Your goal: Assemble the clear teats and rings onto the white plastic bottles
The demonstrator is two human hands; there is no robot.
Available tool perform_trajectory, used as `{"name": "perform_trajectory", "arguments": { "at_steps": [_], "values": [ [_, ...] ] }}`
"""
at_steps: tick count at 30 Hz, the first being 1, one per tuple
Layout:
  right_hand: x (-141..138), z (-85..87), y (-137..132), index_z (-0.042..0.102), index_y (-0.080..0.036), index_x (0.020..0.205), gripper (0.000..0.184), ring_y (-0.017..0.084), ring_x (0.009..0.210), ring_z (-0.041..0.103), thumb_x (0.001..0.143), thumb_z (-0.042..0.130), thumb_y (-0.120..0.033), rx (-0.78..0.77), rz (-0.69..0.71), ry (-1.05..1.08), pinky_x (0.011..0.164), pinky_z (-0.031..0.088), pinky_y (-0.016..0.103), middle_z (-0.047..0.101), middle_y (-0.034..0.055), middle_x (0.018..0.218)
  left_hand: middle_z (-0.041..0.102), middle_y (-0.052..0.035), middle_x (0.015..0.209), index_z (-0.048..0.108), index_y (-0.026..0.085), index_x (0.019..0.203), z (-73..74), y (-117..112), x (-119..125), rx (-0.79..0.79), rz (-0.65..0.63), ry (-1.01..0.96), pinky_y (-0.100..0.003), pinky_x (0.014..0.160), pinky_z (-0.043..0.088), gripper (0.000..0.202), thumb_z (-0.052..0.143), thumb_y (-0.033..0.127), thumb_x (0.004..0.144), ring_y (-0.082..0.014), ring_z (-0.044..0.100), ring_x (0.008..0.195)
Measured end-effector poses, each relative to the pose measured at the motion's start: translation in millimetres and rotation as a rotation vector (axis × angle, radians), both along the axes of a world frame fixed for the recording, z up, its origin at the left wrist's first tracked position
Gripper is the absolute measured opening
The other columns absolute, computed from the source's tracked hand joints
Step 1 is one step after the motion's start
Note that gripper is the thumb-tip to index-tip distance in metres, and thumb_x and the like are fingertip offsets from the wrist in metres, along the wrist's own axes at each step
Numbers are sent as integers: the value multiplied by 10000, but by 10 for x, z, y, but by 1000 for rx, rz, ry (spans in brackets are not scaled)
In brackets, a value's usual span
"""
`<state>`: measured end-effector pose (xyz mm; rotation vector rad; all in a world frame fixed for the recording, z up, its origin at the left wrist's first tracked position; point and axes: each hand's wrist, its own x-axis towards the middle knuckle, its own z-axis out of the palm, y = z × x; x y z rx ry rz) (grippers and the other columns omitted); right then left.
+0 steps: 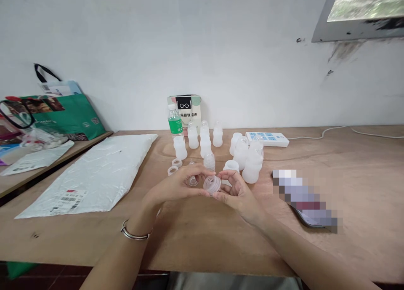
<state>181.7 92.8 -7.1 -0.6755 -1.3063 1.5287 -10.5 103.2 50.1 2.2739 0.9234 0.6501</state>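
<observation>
Between both hands, over the wooden table, is a clear baby bottle nipple in its collar ring point(211, 184). My left hand point(189, 182) pinches its left side, and my right hand point(235, 193) grips its right side with thumb and fingers. Just behind my right hand stands an uncapped white baby bottle point(231, 166). A clear cap point(208, 160) is upright beyond the fingers. Loose collar rings point(173, 170) and a clear nipple point(193, 180) lie by my left hand, partly covered by it. Several capped white bottles point(251, 166) stand behind.
A white plastic mailer point(101, 168) covers the table's left. At the right lies a phone point(303, 201), its screen blurred. Along the back are a power strip point(267, 139), a water bottle point(175, 123) and a paper bag point(194, 109). A green bag point(69, 113) rests far left.
</observation>
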Motion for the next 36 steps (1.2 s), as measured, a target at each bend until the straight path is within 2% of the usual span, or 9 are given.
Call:
{"name": "perform_trajectory", "arguments": {
  "at_steps": [5, 7, 11, 13, 16, 21, 27, 31, 36],
  "values": [
    [2, 44, -43, 422, -291, 967, 422, 99, 774, 597, 683, 730, -337, 65, -65, 85, 717, 518, 274, 478, -32, 950, 644, -51, 1099, 550, 267, 1200, 21, -73, 95, 80, -74, -66, -303, 847, 489, 467, 688, 242, 754, -168, 600, 971],
    [12, 73, -54, 419, -293, 965, 402, 102, 794, 595, 700, 720, -332, 102, -77, 91, 734, 519, 277, 482, -31, 953, 664, -61, 1093, 574, 246, 1158, 4, -85, 121, 113, -75, -130, -306, 840, 508, 415, 684, 228, 758, -176, 623, 979],
    [44, 131, -80, 424, -294, 938, 367, 119, 802, 589, 713, 708, -356, 163, -110, 74, 694, 524, 278, 512, -19, 961, 707, -74, 1025, 654, 212, 982, -94, -61, 148, 391, -28, -209, -310, 811, 517, 173, 581, 155, 836, -175, 657, 954],
    [70, 144, -93, 446, -291, 932, 352, 131, 823, 583, 710, 713, -350, 210, -164, 43, 697, 515, 281, 533, -13, 955, 717, -76, 1009, 665, 206, 931, -133, -51, 168, 539, -1, -214, -307, 778, 510, 153, 579, 127, 832, -168, 670, 904],
    [115, 144, -100, 519, -280, 952, 318, 152, 842, 560, 713, 712, -361, 282, -246, -68, 725, 497, 298, 556, 8, 937, 726, -68, 981, 658, 211, 914, -139, -69, 215, 630, 19, -249, -316, 768, 495, 149, 580, 116, 830, -164, 676, 864],
    [152, 155, -90, 569, -315, 1086, 386, 144, 819, 608, 733, 693, -410, 194, 68, 44, 753, 528, 310, 627, 0, 937, 703, -67, 1001, 637, 216, 926, -121, -138, 282, 672, -12, -287, -346, 808, 466, 147, 596, 125, 819, -170, 657, 875],
    [177, 178, -51, 641, -291, 994, 297, 119, 709, 642, 717, 729, -353, 123, 151, 114, 697, 549, 273, 653, -25, 800, 670, -39, 863, 606, 221, 984, -190, -179, 321, 858, 32, -326, -329, 717, 482, 225, 587, 87, 805, -162, 634, 810],
    [225, 176, -33, 645, -275, 990, 315, 137, 687, 644, 709, 726, -392, 104, 209, 98, 671, 547, 294, 664, -13, 789, 684, -45, 855, 609, 208, 940, -137, -221, 338, 813, 41, -334, -314, 697, 487, 188, 571, 78, 809, -157, 638, 790],
    [260, 187, -11, 650, -262, 1004, 376, 143, 638, 645, 683, 731, -442, 80, 272, 86, 631, 539, 301, 679, -3, 781, 686, -16, 716, 627, 201, 848, -42, -244, 355, 590, 75, -414, -280, 652, 499, 120, 560, 103, 826, -133, 628, 683]
  ]
}}
